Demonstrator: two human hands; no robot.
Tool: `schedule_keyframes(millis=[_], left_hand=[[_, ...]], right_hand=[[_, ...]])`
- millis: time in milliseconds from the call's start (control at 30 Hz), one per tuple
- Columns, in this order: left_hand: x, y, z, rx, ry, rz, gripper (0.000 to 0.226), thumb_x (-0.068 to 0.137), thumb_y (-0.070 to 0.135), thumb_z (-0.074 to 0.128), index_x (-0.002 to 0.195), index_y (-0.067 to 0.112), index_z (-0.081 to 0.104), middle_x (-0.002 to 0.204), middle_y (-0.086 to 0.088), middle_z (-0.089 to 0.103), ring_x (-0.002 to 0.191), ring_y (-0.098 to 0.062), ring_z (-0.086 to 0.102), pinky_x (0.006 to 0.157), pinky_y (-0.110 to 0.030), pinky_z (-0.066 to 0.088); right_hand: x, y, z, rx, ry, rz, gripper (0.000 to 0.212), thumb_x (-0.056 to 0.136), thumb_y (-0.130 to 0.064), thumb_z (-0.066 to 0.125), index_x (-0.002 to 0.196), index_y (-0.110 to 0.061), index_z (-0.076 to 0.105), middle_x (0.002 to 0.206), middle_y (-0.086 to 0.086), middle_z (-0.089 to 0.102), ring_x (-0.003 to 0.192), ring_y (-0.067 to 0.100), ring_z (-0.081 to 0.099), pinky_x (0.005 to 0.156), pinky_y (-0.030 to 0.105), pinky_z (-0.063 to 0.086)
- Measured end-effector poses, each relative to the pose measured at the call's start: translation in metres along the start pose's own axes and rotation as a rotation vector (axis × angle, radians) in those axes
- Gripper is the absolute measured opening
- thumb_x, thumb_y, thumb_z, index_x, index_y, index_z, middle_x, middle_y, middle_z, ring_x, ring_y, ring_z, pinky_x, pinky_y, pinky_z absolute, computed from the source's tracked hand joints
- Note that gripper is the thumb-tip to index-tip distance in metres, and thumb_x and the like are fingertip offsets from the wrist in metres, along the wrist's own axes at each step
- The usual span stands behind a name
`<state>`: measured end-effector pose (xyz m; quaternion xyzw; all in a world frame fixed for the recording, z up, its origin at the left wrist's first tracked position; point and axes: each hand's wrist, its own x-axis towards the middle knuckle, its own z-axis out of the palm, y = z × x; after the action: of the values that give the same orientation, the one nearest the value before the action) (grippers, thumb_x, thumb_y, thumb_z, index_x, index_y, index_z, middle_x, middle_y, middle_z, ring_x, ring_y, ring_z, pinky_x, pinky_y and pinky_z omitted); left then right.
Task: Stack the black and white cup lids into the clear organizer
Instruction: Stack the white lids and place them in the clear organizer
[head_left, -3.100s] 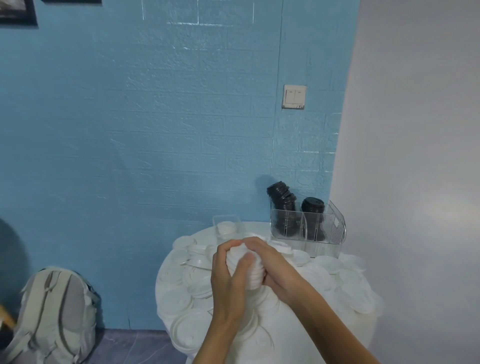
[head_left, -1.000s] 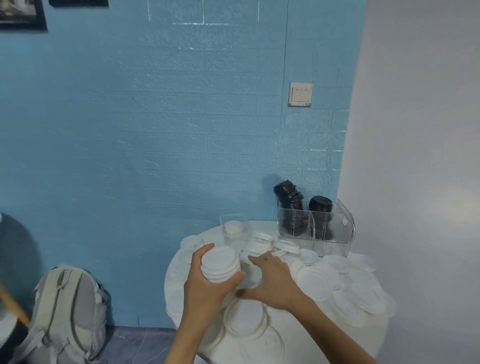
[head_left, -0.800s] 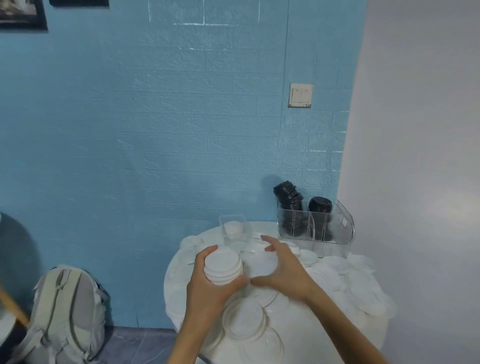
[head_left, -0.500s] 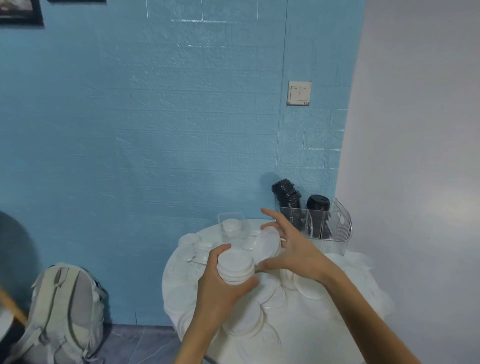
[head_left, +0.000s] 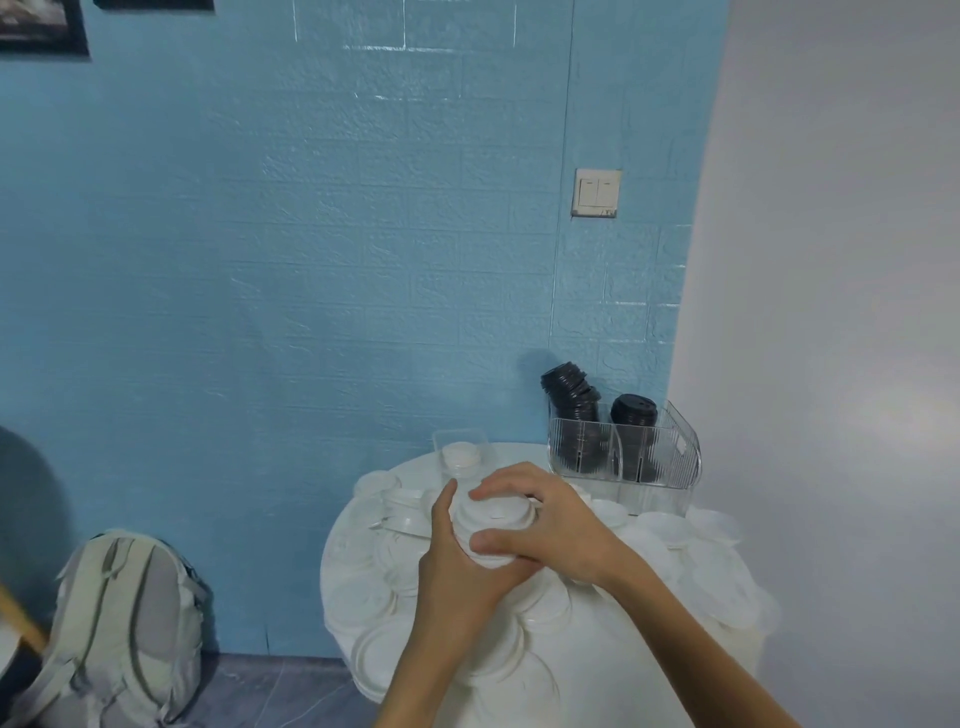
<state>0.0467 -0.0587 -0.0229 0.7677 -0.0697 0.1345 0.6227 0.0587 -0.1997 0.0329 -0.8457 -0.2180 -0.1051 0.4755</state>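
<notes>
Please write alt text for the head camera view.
Both hands, left hand and right hand, grip a stack of white lids above a round white table strewn with lids; black lids stand in a clear organizer behind.

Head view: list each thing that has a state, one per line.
left hand: grips the white lid stack from below
right hand: grips white lid stack from above
clear organizer: upright, holds black lids
small clear container: holds white lids
</notes>
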Motion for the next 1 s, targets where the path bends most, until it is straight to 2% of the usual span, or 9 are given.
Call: schedule_keyframes(millis=[100, 200, 267, 367, 500, 667, 800, 900, 1000], left_hand=[[0.000, 0.004, -0.003, -0.005, 0.033, -0.009, 0.110, 0.056, 0.045, 0.091, 0.146, 0.044, 0.029, 0.106, 0.021, 0.068, 0.092, -0.002, 0.065, 0.076, -0.021, 0.045], [-0.002, 0.005, -0.004, 0.007, 0.067, -0.014, 0.102, 0.052, 0.050, 0.090, 0.139, 0.045, 0.037, 0.095, 0.029, 0.064, 0.087, 0.009, 0.061, 0.076, -0.022, 0.046], [-0.005, 0.004, -0.003, 0.018, 0.097, -0.005, 0.094, 0.055, 0.047, 0.094, 0.133, 0.048, 0.042, 0.092, 0.033, 0.064, 0.085, 0.015, 0.060, 0.072, -0.012, 0.044], [-0.010, 0.003, -0.002, 0.044, 0.139, 0.018, 0.082, 0.057, 0.047, 0.094, 0.124, 0.051, 0.045, 0.088, 0.045, 0.062, 0.084, 0.022, 0.060, 0.067, -0.004, 0.043], [-0.013, 0.007, 0.003, 0.069, 0.175, 0.047, 0.076, 0.058, 0.050, 0.092, 0.117, 0.056, 0.043, 0.091, 0.038, 0.063, 0.088, 0.007, 0.065, 0.070, -0.008, 0.043], [-0.012, 0.009, 0.001, 0.092, 0.175, 0.075, 0.072, 0.057, 0.049, 0.092, 0.108, 0.059, 0.043, 0.094, 0.037, 0.063, 0.086, 0.010, 0.063, 0.069, -0.009, 0.043], [-0.011, 0.009, -0.004, 0.093, 0.154, 0.063, 0.071, 0.058, 0.047, 0.093, 0.108, 0.058, 0.043, 0.094, 0.035, 0.063, 0.084, 0.015, 0.060, 0.064, -0.005, 0.042], [-0.005, 0.012, -0.009, 0.105, 0.126, 0.065, 0.078, 0.057, 0.052, 0.093, 0.119, 0.049, 0.046, 0.098, 0.028, 0.065, 0.090, 0.007, 0.062, 0.067, -0.010, 0.043], [0.002, 0.012, -0.014, 0.069, 0.129, 0.072, 0.080, 0.053, 0.051, 0.096, 0.117, 0.044, 0.049, 0.101, 0.028, 0.064, 0.092, 0.011, 0.059, 0.069, -0.010, 0.043]], right_hand=[[-0.003, 0.000, 0.007, 0.036, 0.001, -0.028, 0.040, 0.070, -0.048, 0.086, 0.107, -0.039, 0.076, 0.121, -0.016, 0.062, 0.120, -0.002, 0.057, 0.105, 0.017, 0.040], [-0.007, 0.004, 0.015, 0.091, 0.004, -0.017, 0.034, 0.080, -0.038, 0.084, 0.114, -0.036, 0.075, 0.124, -0.013, 0.061, 0.121, -0.003, 0.055, 0.100, 0.010, 0.039], [-0.011, 0.006, 0.020, 0.158, 0.002, 0.017, 0.034, 0.085, -0.032, 0.080, 0.118, -0.033, 0.074, 0.127, -0.012, 0.061, 0.121, -0.004, 0.055, 0.098, 0.010, 0.039], [-0.016, 0.008, 0.024, 0.214, 0.017, 0.035, 0.033, 0.087, -0.035, 0.075, 0.120, -0.032, 0.074, 0.127, -0.017, 0.062, 0.123, -0.003, 0.055, 0.100, 0.011, 0.040], [-0.020, 0.007, 0.023, 0.269, 0.055, 0.023, 0.034, 0.086, -0.035, 0.073, 0.119, -0.028, 0.074, 0.128, -0.009, 0.063, 0.121, -0.002, 0.058, 0.099, 0.010, 0.041], [-0.020, 0.009, 0.022, 0.236, 0.024, 0.004, 0.033, 0.090, -0.028, 0.074, 0.123, -0.026, 0.072, 0.132, -0.010, 0.060, 0.124, -0.003, 0.055, 0.100, 0.009, 0.039], [-0.015, 0.013, 0.020, 0.182, -0.041, 0.011, 0.038, 0.094, -0.040, 0.067, 0.131, -0.035, 0.065, 0.136, -0.016, 0.057, 0.130, -0.005, 0.050, 0.107, 0.014, 0.037], [-0.008, 0.012, 0.008, 0.233, -0.048, 0.073, 0.051, 0.095, -0.061, 0.048, 0.141, -0.040, 0.054, 0.141, -0.023, 0.055, 0.131, -0.010, 0.047, 0.107, 0.011, 0.037], [0.000, 0.025, -0.002, 0.112, 0.013, 0.116, 0.051, 0.099, -0.066, 0.030, 0.140, -0.045, 0.054, 0.141, -0.026, 0.053, 0.132, -0.008, 0.046, 0.113, 0.020, 0.033]])
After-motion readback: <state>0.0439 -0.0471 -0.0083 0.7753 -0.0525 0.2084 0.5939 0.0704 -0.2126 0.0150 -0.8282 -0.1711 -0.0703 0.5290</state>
